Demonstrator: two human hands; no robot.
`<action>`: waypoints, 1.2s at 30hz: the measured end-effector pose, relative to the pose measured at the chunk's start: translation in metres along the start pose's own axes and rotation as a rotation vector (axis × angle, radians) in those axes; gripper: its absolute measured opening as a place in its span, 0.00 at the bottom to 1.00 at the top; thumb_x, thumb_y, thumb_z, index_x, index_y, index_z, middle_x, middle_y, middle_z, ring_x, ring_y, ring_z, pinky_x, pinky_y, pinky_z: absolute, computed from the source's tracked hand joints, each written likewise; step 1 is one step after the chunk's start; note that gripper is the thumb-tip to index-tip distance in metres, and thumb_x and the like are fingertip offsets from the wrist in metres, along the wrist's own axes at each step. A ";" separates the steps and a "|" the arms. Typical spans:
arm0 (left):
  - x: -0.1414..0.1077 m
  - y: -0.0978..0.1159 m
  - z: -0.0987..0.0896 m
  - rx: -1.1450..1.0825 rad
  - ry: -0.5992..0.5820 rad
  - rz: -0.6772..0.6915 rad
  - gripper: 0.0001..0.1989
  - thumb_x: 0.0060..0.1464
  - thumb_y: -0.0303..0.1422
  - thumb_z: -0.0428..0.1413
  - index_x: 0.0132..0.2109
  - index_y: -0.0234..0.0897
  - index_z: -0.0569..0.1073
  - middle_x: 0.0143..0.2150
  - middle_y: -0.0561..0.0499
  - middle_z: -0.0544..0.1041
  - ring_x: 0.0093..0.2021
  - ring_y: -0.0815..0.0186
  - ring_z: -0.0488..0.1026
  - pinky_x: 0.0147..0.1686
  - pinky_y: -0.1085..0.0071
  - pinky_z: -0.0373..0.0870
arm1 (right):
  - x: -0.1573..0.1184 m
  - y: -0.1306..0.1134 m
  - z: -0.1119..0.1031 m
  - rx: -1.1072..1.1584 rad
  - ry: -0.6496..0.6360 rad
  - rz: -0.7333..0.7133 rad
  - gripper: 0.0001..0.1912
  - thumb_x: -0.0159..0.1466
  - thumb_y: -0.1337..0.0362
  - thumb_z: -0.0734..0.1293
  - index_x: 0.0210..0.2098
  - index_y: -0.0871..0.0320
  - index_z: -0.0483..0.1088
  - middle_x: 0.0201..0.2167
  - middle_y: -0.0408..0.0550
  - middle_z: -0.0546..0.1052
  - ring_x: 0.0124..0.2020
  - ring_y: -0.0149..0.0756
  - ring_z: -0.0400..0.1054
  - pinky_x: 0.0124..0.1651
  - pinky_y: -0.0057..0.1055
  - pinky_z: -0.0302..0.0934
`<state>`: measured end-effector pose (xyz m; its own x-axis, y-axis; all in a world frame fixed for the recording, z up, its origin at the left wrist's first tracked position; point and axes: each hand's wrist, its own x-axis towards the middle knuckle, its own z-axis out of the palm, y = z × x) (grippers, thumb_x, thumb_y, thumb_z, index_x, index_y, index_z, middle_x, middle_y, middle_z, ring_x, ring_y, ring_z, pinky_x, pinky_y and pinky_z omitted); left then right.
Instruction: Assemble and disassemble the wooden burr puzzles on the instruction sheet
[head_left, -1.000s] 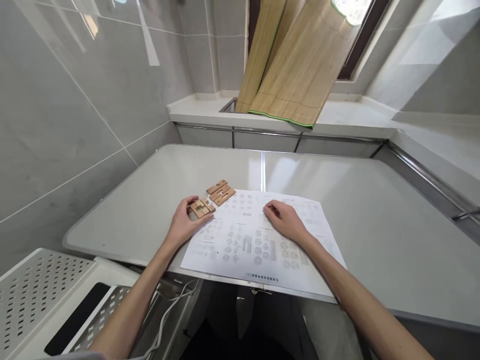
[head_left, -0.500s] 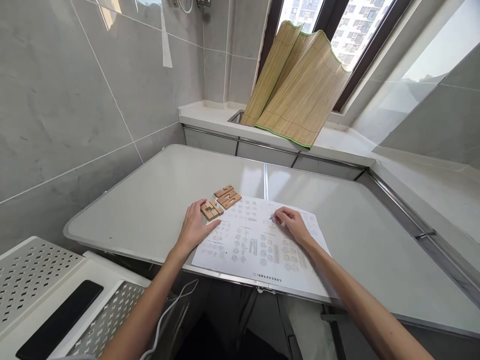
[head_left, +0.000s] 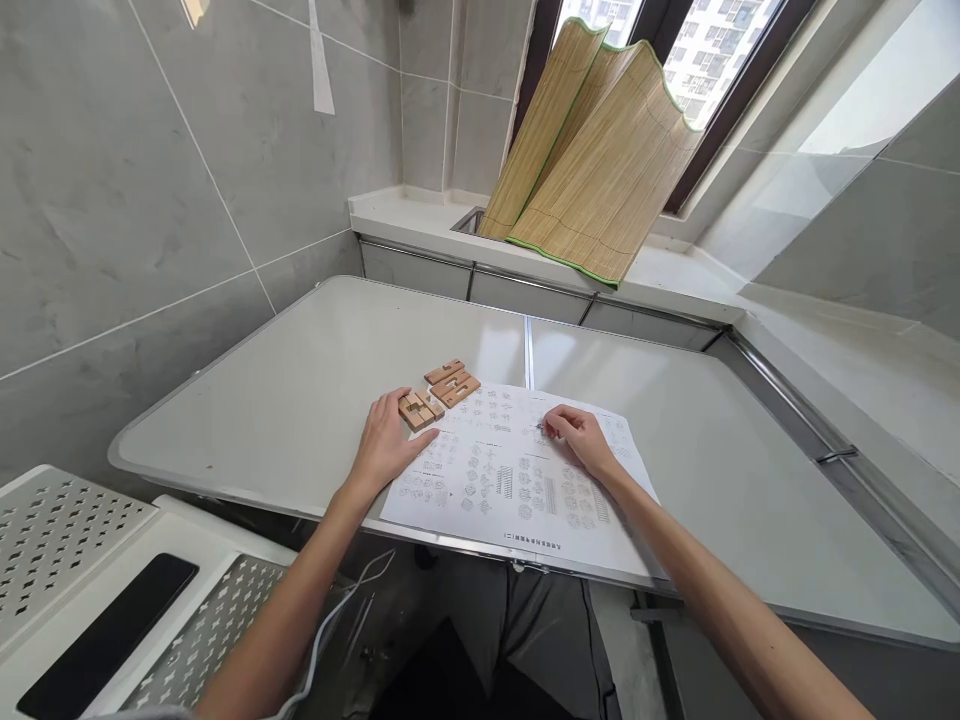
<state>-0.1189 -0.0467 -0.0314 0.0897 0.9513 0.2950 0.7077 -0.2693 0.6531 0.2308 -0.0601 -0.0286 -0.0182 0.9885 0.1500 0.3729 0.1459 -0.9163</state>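
A printed paper sheet (head_left: 487, 510) with small diagrams lies on the table (head_left: 300, 400). My left hand (head_left: 388, 440) rests at its left edge, thumb and fingers apart, beside a cluster of light wooden pieces (head_left: 420, 411) that the fingertips touch or nearly touch. Behind that cluster lie darker notched wooden pieces (head_left: 454, 386). On the right part of the sheet is my right hand (head_left: 579, 437), its fingers curled together over the print; whatever may be between the fingertips is too small to make out.
A white perforated shelf (head_left: 67, 540) with a black phone-like slab (head_left: 109, 635) stands at the lower left, a white cable (head_left: 330, 620) beside it. Beyond the table, a bamboo mat (head_left: 607, 170) leans on the ledge (head_left: 382, 212) by the window.
The whole view has shifted slightly, so the table and window sit a little higher in the picture. Both hands keep nearly the same places on the sheet.
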 end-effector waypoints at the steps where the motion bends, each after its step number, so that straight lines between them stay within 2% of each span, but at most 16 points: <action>1: 0.000 0.000 0.000 0.008 -0.001 0.004 0.37 0.54 0.45 0.65 0.66 0.42 0.63 0.65 0.40 0.71 0.65 0.45 0.67 0.66 0.48 0.66 | 0.000 0.000 0.000 0.002 -0.002 -0.001 0.13 0.63 0.56 0.66 0.25 0.55 0.72 0.26 0.45 0.75 0.31 0.39 0.67 0.40 0.36 0.64; 11: 0.002 0.007 -0.003 0.114 -0.017 0.050 0.30 0.62 0.47 0.58 0.65 0.40 0.64 0.64 0.40 0.72 0.64 0.45 0.68 0.65 0.47 0.65 | 0.004 0.002 -0.001 0.071 0.009 0.001 0.13 0.64 0.57 0.66 0.27 0.55 0.73 0.27 0.45 0.77 0.31 0.38 0.68 0.41 0.36 0.65; 18: 0.014 0.011 0.000 0.205 -0.011 0.078 0.31 0.62 0.53 0.55 0.64 0.38 0.65 0.62 0.37 0.73 0.62 0.42 0.69 0.64 0.45 0.64 | 0.009 0.003 -0.007 0.097 0.042 0.021 0.13 0.66 0.57 0.65 0.29 0.55 0.76 0.28 0.45 0.78 0.31 0.36 0.69 0.40 0.34 0.64; 22: 0.015 0.019 0.000 0.318 0.003 0.129 0.31 0.65 0.54 0.51 0.64 0.38 0.67 0.65 0.36 0.71 0.65 0.41 0.65 0.66 0.42 0.59 | 0.010 0.005 -0.008 0.078 0.033 0.041 0.11 0.66 0.58 0.67 0.30 0.54 0.77 0.26 0.43 0.79 0.30 0.36 0.68 0.38 0.33 0.62; 26: 0.018 0.031 0.003 0.453 0.002 0.245 0.28 0.68 0.52 0.49 0.64 0.38 0.69 0.67 0.35 0.69 0.69 0.41 0.60 0.68 0.43 0.53 | 0.010 0.006 -0.009 0.073 0.029 0.044 0.11 0.66 0.58 0.66 0.30 0.54 0.77 0.26 0.42 0.79 0.30 0.36 0.67 0.38 0.33 0.61; 32: 0.051 0.053 0.018 0.658 -0.150 0.309 0.32 0.66 0.52 0.49 0.67 0.36 0.69 0.70 0.32 0.66 0.71 0.35 0.56 0.68 0.38 0.47 | 0.010 0.005 -0.011 0.093 0.025 0.049 0.12 0.67 0.58 0.66 0.31 0.54 0.77 0.27 0.42 0.79 0.30 0.36 0.68 0.37 0.33 0.61; 36: 0.082 0.063 0.024 0.722 -0.240 0.233 0.32 0.66 0.50 0.48 0.67 0.33 0.69 0.62 0.33 0.76 0.66 0.36 0.64 0.69 0.35 0.43 | 0.011 0.005 -0.011 0.106 0.021 0.048 0.12 0.67 0.57 0.66 0.32 0.54 0.77 0.27 0.43 0.80 0.30 0.36 0.69 0.37 0.32 0.61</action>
<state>-0.0500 0.0183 0.0175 0.3818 0.9110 0.1561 0.9241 -0.3796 -0.0448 0.2427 -0.0490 -0.0270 0.0173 0.9936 0.1116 0.2722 0.1027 -0.9567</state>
